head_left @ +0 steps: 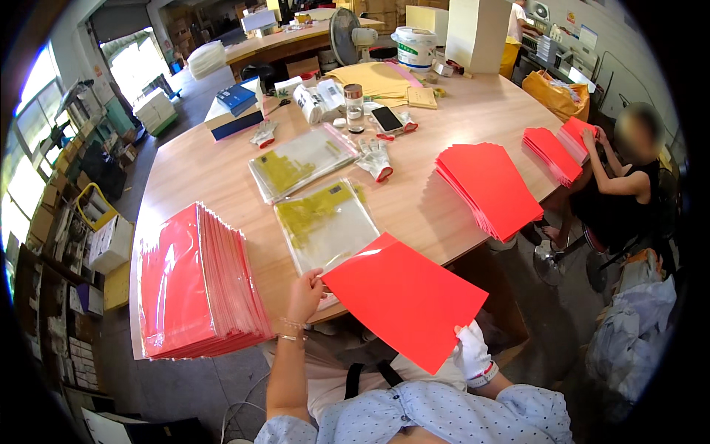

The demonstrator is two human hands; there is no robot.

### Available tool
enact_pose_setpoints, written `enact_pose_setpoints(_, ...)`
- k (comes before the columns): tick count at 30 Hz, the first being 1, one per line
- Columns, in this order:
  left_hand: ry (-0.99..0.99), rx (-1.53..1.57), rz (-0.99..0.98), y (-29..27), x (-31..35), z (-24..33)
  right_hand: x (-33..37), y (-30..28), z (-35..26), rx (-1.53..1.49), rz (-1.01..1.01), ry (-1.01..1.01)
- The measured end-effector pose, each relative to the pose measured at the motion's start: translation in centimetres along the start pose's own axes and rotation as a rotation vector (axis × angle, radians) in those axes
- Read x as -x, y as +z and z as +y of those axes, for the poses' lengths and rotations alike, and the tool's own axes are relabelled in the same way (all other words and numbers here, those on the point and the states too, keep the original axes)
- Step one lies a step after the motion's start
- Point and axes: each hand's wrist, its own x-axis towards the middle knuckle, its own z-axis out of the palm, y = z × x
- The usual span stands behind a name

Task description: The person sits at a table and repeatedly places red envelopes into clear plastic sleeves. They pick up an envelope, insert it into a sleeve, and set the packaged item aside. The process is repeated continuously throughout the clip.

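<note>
A large red sheet (405,300) is held tilted over the table's near edge, and it may be more than one layer. My bare left hand (304,297) pinches its left corner, close to the near end of a clear plastic sleeve with a yellow-green print (325,222). My right hand (473,351), in a white glove, grips the sheet's lower right edge. Behind the near sleeves lies another pile of clear printed sleeves (299,164). To the left stands a tall stack of red sheets in clear sleeves (177,285). A fanned stack of red sheets (488,185) lies to the right.
On the wooden table (414,214) are work gloves (375,158), a phone (386,119), a jar (353,107), blue boxes (238,96) and yellow papers (373,81). A seated person (625,177) handles red sheets at the right. A fan (345,37) and white bucket (413,49) stand farther back.
</note>
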Motion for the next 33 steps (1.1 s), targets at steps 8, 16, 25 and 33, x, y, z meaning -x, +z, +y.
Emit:
enact_pose_setpoints(8,0.276,0.158,0.096,11.2,2.0,-6.6,0.9,-0.3,0.3,-0.081,-0.066,0.12)
enact_pose_setpoints(16,0.724,-0.358,-0.003,16.2,5.9,-17.4,-3.4,1.6,4.8,-0.033,-0.019,0.313)
enact_pose_setpoints(25,-0.184,0.622,0.038,14.4,7.2,-11.4,-11.0,2.0,4.9,-0.104,-0.316,0.477)
enact_pose_setpoints(33,-0.305,0.591,-0.059,9.3,8.1,-13.8,-9.1,8.0,7.2,1.423,-0.542,-0.809)
